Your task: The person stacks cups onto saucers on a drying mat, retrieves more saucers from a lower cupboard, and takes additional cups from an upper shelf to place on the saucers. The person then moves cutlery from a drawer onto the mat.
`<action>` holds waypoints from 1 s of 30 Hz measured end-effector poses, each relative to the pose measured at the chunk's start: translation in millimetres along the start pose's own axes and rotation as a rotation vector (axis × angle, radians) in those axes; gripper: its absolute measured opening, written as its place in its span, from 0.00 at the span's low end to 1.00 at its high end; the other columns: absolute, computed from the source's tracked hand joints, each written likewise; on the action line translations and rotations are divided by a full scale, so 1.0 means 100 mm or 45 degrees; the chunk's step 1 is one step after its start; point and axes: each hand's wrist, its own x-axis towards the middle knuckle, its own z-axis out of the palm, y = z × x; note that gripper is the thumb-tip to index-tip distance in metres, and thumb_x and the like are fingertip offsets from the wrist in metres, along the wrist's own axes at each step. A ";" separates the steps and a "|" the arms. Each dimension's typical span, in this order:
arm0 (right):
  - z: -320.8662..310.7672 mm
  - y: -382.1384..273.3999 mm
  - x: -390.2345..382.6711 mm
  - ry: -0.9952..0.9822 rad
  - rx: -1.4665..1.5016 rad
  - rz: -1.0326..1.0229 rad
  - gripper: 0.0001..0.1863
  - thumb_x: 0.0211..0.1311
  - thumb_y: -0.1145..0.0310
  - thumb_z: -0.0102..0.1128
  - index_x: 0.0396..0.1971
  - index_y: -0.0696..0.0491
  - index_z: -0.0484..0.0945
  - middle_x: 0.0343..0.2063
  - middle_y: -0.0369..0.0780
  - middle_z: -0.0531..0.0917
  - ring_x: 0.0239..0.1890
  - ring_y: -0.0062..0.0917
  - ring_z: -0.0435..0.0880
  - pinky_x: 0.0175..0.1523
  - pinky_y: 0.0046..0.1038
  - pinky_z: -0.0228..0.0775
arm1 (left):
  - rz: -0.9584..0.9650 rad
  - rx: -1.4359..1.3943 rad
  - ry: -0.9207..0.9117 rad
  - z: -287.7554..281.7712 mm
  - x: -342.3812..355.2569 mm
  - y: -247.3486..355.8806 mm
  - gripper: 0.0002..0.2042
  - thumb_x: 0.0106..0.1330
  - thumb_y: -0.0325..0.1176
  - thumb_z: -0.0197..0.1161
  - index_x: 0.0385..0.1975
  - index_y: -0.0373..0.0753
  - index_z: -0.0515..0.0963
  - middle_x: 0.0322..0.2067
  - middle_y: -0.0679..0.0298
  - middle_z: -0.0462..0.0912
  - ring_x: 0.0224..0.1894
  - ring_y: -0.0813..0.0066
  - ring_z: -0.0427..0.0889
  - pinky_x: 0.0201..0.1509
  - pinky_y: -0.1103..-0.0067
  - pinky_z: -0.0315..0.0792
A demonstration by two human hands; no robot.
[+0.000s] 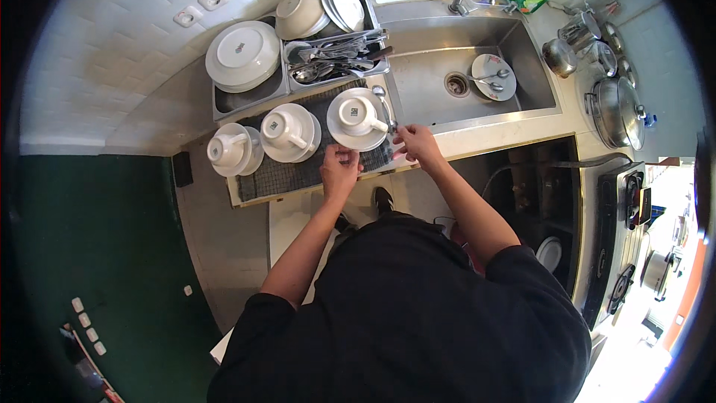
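On the dark drying mat (291, 172) stands a white saucer (335, 134) with an upside-down white cup (356, 113) on it. A metal spoon (383, 101) lies by its right rim. My left hand (341, 170) is at the saucer's near rim and the mat's front edge, fingers curled; what they grip, if anything, is hidden. My right hand (419, 145) is closed at the mat's right front corner, below the spoon. What it pinches is too small to tell. To the left, more upturned cups (276, 125) rest on saucers (308, 134).
Behind the mat is a metal rack (287, 75) with white plates (240, 54), bowls (298, 15) and cutlery (335, 60). At right, the steel sink (425, 60) holds a plate (488, 66) with two spoons. Beyond are a lidded pot (617, 112) and a gas stove (615, 246).
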 end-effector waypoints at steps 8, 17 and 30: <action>-0.07 -0.08 -0.15 0.011 -0.163 0.081 0.22 0.78 0.58 0.54 0.51 0.65 0.80 0.39 0.48 0.90 0.26 0.33 0.92 0.16 0.25 0.69 | 0.082 0.138 0.112 -0.08 -0.20 0.05 0.14 0.70 0.36 0.71 0.46 0.34 0.77 0.32 0.56 0.86 0.28 0.69 0.89 0.31 0.73 0.81; 0.01 0.08 -0.66 -0.448 -0.595 0.251 0.22 0.79 0.50 0.53 0.33 0.55 0.77 0.21 0.35 0.79 0.14 0.20 0.75 0.18 0.24 0.61 | 0.392 0.334 0.009 -0.51 -0.76 -0.30 0.11 0.69 0.37 0.70 0.35 0.38 0.78 0.16 0.64 0.74 0.19 0.71 0.76 0.28 0.71 0.71; 1.35 0.15 -0.92 -1.115 -1.620 -0.078 0.26 0.72 0.43 0.63 0.35 0.56 0.83 0.26 0.33 0.78 0.34 0.18 0.75 0.40 0.27 0.67 | -0.361 0.478 0.218 -1.47 -2.66 -2.23 0.12 0.68 0.45 0.66 0.40 0.44 0.82 0.29 0.51 0.86 0.39 0.50 0.89 0.47 0.58 0.81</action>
